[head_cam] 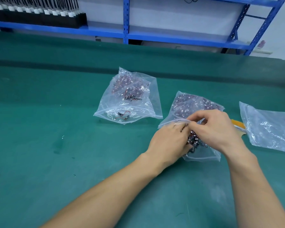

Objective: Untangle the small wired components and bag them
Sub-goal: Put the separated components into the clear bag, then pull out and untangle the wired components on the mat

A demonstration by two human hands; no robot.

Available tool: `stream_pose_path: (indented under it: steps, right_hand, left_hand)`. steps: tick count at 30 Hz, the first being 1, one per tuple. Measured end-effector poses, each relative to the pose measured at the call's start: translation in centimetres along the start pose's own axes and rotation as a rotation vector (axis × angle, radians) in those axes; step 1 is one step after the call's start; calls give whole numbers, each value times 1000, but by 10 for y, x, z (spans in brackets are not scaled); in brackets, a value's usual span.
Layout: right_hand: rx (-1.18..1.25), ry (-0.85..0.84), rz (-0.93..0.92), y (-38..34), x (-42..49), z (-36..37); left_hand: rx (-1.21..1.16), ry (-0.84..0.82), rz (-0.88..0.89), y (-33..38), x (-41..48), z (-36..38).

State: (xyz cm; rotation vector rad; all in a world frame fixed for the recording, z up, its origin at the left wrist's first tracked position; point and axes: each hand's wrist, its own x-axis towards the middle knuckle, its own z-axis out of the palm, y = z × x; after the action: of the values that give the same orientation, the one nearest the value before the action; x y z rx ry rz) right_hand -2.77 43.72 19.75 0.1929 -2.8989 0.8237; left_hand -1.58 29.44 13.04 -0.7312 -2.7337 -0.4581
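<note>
A clear zip bag [190, 104] full of small wired components lies in front of me on the green mat. At its open mouth sits a tangled clump of wired components [193, 140] with black, red and white parts. My left hand [169, 142] holds the clump from the left, fingers curled into it. My right hand [218, 127] pinches wires at the top of the clump, next to the bag's rim. A second clear bag [128, 96] lies further left with several loose components inside, two near its mouth.
A third clear plastic bag [270, 127] lies at the right edge, with a yellow-orange strip [238, 125] beside it. Blue metal shelving [126, 20] stands behind the green mat [56, 129], holding a black rack of white-capped parts [36, 12] at top left.
</note>
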Motion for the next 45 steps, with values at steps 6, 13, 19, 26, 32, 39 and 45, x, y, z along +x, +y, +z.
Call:
stream_pose_path:
  steps: [6, 13, 19, 26, 32, 39, 45]
  right_hand:
    - [-38, 0, 26, 0, -3, 2]
    - [-137, -48, 74, -9, -9, 3]
    - [9, 38, -74, -31, -8, 11]
    - [489, 82, -148, -78, 23, 87]
    - [481, 196, 9, -74, 45, 137]
    - [344, 203, -41, -59, 45, 154]
    - [285, 194, -42, -51, 46, 161]
  left_hand:
    - [123, 90, 167, -3, -35, -1]
    - [158, -41, 152, 11, -26, 20]
    - [14, -51, 295, -19, -45, 2]
    - [-163, 121, 130, -60, -73, -31]
    - [-255, 364, -135, -89, -84, -41]
    - [-294, 634, -327, -109, -62, -52]
    - [10, 241, -348, -134, -4, -43]
